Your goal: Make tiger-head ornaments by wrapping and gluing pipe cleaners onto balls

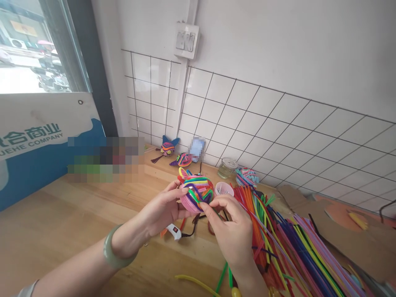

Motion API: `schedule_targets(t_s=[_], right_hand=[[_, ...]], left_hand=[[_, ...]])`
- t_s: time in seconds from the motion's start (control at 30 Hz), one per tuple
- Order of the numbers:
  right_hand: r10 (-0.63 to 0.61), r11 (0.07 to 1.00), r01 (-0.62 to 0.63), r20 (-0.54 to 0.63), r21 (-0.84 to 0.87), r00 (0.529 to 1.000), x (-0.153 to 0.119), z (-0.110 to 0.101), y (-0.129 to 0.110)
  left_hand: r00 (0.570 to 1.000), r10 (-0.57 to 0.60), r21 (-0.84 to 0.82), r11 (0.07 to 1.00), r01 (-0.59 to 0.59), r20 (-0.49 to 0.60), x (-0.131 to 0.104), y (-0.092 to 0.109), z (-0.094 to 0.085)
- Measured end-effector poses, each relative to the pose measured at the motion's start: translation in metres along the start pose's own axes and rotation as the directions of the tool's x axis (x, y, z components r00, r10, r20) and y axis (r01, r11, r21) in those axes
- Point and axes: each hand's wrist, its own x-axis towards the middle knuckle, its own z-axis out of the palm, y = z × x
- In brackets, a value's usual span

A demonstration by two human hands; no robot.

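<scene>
A round craft ball (pixel 198 194) covered in pink, green, yellow, purple and orange pipe cleaners is held above the wooden table. My left hand (pixel 165 202) grips it from the left side, thumb on its front and fingers behind it. With thumb and forefinger, my right hand (pixel 230 222) pinches at a green pipe cleaner (pixel 208 205) on the ball's lower right side; how much of the strand is between the fingertips is hidden. Below the ball, a white device with a red switch (pixel 175 232), perhaps a glue gun, lies on the table with a dark cord.
Bundles of coloured pipe cleaners (pixel 309 247) fill the right side beside cardboard (pixel 346 239). Toward the wall stand a pink cup (pixel 224 189), a glass jar (pixel 228 168), a blurred phone (pixel 197 148) and finished craft pieces (pixel 168 147). A yellow pipe cleaner (pixel 198 281) lies in front.
</scene>
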Motion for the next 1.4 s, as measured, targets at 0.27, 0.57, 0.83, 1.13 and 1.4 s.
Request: schedule_targets(t_s=[0.27,0.57,0.83,1.13,1.4], right_hand=[[0.068,0.993,-0.061,-0.069,0.099,0.995,-0.005,0.007,0.006],[0.081,0.988,-0.073,-0.057,0.137,0.995,-0.007,0.008,0.008],[0.023,0.985,-0.015,-0.043,0.170,0.999,-0.008,0.008,0.008],[0.096,0.970,-0.097,0.018,0.221,0.995,-0.008,0.005,0.006],[0.160,0.930,-0.198,0.143,0.311,0.977,-0.002,-0.004,0.004]], left_hand=[[0.997,0.054,-0.089,0.995,-0.049,0.061,0.001,-0.006,0.000],[0.992,0.073,-0.130,0.990,-0.059,0.102,-0.001,-0.008,-0.001],[0.988,0.086,-0.143,0.987,-0.067,0.132,0.001,-0.006,-0.004],[0.989,0.085,-0.145,0.987,-0.067,0.122,-0.001,-0.005,-0.004],[0.988,0.090,-0.125,0.989,-0.074,0.129,0.000,-0.004,-0.005]])
